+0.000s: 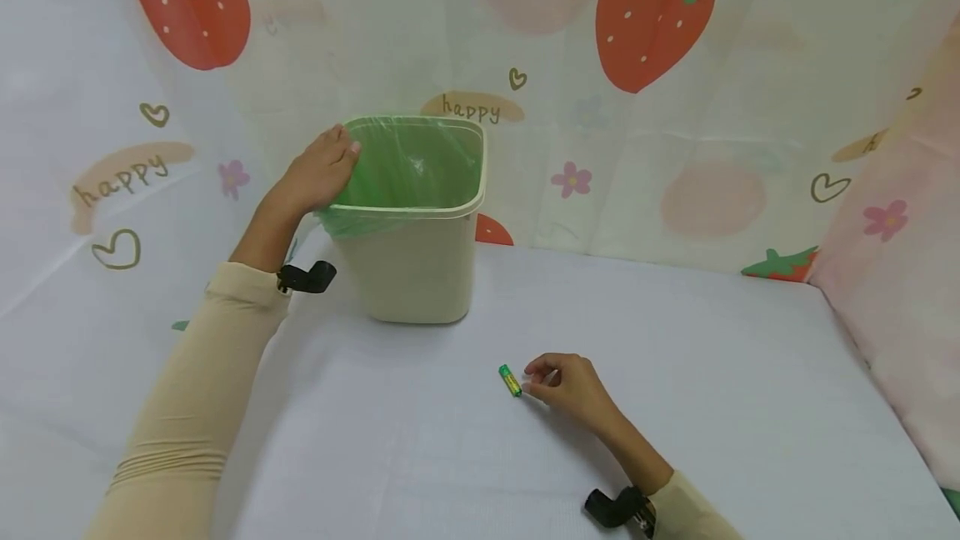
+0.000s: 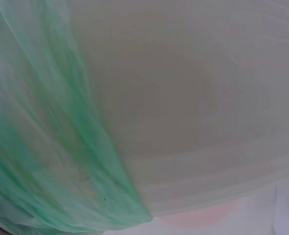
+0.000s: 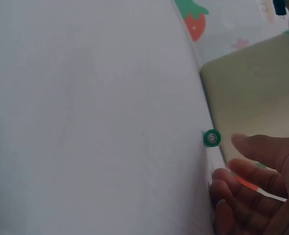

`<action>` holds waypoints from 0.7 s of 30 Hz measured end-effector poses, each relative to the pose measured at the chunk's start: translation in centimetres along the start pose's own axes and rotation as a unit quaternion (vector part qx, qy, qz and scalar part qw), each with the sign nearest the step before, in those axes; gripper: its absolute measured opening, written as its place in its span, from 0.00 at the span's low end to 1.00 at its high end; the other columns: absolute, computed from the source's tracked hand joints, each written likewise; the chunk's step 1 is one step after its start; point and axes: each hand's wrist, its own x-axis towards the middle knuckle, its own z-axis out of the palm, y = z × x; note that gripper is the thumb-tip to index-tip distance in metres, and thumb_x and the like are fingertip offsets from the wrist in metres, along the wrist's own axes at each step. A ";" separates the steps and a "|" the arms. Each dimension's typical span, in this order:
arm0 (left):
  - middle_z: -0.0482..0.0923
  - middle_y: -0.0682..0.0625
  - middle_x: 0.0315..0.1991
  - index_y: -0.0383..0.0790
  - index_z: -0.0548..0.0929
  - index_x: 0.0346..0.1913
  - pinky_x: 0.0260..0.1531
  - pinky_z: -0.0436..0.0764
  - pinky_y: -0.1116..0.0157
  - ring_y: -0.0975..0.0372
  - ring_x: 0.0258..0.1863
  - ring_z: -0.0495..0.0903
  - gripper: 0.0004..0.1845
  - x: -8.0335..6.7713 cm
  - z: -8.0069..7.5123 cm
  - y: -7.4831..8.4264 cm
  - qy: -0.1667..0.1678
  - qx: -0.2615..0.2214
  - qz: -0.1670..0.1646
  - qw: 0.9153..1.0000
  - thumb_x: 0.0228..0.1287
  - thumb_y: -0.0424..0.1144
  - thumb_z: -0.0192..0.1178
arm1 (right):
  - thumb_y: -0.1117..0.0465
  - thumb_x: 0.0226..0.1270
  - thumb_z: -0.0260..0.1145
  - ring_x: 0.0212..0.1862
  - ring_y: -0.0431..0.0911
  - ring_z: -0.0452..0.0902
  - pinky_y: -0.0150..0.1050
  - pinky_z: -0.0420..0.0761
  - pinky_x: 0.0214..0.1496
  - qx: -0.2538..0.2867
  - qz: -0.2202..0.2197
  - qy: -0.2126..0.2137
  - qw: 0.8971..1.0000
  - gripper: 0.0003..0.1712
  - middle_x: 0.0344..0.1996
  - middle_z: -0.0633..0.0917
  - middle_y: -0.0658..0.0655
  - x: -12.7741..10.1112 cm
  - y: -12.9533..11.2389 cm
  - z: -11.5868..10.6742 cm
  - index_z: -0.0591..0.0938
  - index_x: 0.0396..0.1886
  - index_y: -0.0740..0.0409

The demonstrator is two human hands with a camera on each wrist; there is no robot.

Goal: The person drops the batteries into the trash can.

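Observation:
A cream trash bin (image 1: 408,273) stands upright on the table, lined with a green plastic bag (image 1: 408,161) folded over its rim. My left hand (image 1: 318,173) grips the bin's left rim through the bag. The left wrist view shows the folded bag (image 2: 61,127) against the bin's wall (image 2: 173,98); the fingers are out of sight there. A small green battery (image 1: 510,381) lies on the table in front of the bin. Just right of it is my right hand (image 1: 568,386), fingers loosely bent, thumb and forefinger apart. The right wrist view shows the battery's end (image 3: 212,138) just beyond the thumb.
A white cloth covers the table (image 1: 675,340). Behind the bin hangs a pale curtain (image 1: 555,123) printed with strawberries, hearts and flowers. A pinkish fabric side (image 1: 900,315) borders the table on the right.

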 end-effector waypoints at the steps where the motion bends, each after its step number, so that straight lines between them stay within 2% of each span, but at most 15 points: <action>1: 0.29 0.32 0.80 0.24 0.37 0.78 0.77 0.36 0.47 0.43 0.80 0.30 0.36 0.0 0.0 0.0 0.000 0.001 -0.001 1.000 0.84 0.51 0.23 | 0.64 0.59 0.77 0.26 0.40 0.79 0.32 0.77 0.27 -0.006 -0.004 0.003 1.000 0.08 0.27 0.84 0.47 0.1 0.0 0.1 0.89 0.39 0.57; 11: 0.28 0.31 0.80 0.23 0.37 0.78 0.77 0.36 0.47 0.43 0.80 0.30 0.36 0.1 0.0 -0.4 -0.004 0.000 0.005 1.000 0.84 0.50 0.23 | 0.56 0.55 0.81 0.24 0.34 0.75 0.31 0.72 0.25 -0.071 -0.020 0.028 0.997 0.11 0.22 0.81 0.40 0.2 -0.4 1.0 0.89 0.35 0.52; 21: 0.28 0.30 0.80 0.23 0.38 0.78 0.77 0.35 0.47 0.42 0.80 0.29 0.35 0.0 -0.1 -0.3 -0.005 -0.005 0.011 1.000 0.84 0.50 0.22 | 0.57 0.55 0.81 0.24 0.37 0.70 0.32 0.69 0.22 -0.120 -0.012 0.027 0.992 0.08 0.21 0.78 0.40 0.0 -0.9 1.6 0.87 0.29 0.47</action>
